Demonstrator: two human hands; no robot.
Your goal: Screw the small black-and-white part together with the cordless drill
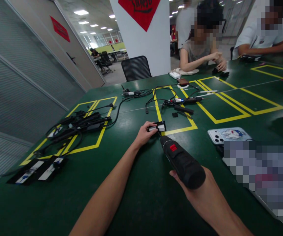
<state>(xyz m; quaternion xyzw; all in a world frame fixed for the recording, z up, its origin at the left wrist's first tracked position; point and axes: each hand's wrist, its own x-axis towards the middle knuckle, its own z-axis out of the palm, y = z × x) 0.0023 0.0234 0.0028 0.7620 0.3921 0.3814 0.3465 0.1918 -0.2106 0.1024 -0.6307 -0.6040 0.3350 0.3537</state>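
Note:
My right hand [200,183] is wrapped round a black cordless drill [181,160] with a red switch on top. Its bit points away from me and meets the near edge of a small black piece with white parts [160,127]; whether it touches a screw there is too small to tell. With closed fingers, my left hand [145,132] steadies that piece on the green table, beside a yellow tape outline. The drill's handle is mostly hidden behind its body and my hand.
Tangled black cables [87,123] lie at the left, above two black-and-white strips [43,168]. Pen-like tools with cords [181,101] rest beyond my hands. A phone [228,135] lies at the right. A person [200,52] sits across the table [121,183], another at the far right.

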